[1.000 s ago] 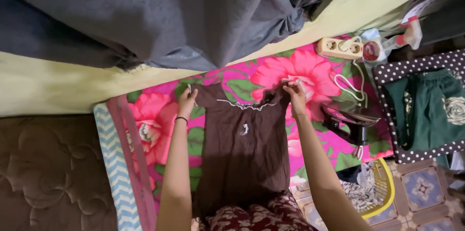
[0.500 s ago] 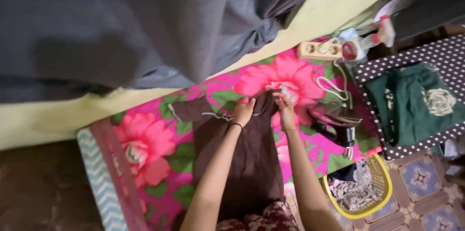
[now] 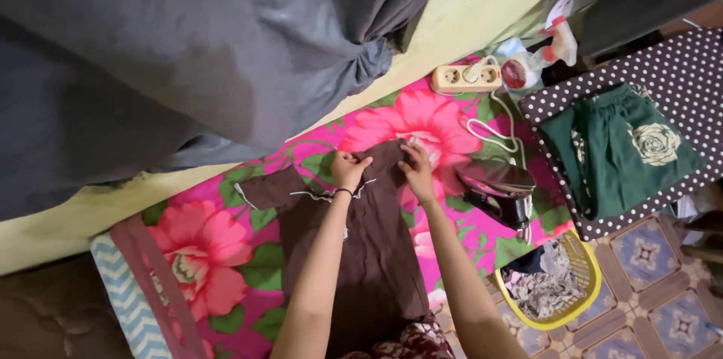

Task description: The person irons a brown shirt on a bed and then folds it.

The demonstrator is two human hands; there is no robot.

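Head view puts us above a brown garment [image 3: 369, 253] spread flat on a pink floral mat [image 3: 226, 253] on the floor, its white-trimmed neckline turned away from us. We see our left hand [image 3: 349, 171] closed in a pinch on the upper edge of the cloth near the neckline, a thin dark band on that wrist. Our right hand [image 3: 416, 171] sits just beside it, fingers bent and pressing a fold of the same cloth at the top; the two hands are near each other but apart. One short sleeve [image 3: 263, 192] lies out to the left. To the right of the garment a dark clothes iron [image 3: 497, 186] rests on the mat, its white cord [image 3: 493, 129] running up to a cream power strip [image 3: 465, 76]. A spray bottle [image 3: 538, 58] stands near the strip. A yellow basket [image 3: 584, 284] of crumpled cloth sits on the patterned floor tiles beside the mat, and a folded green garment [image 3: 614, 152] lies on a dotted cloth [image 3: 557, 99]. Grey fabric [image 3: 188, 50] hangs across the top.
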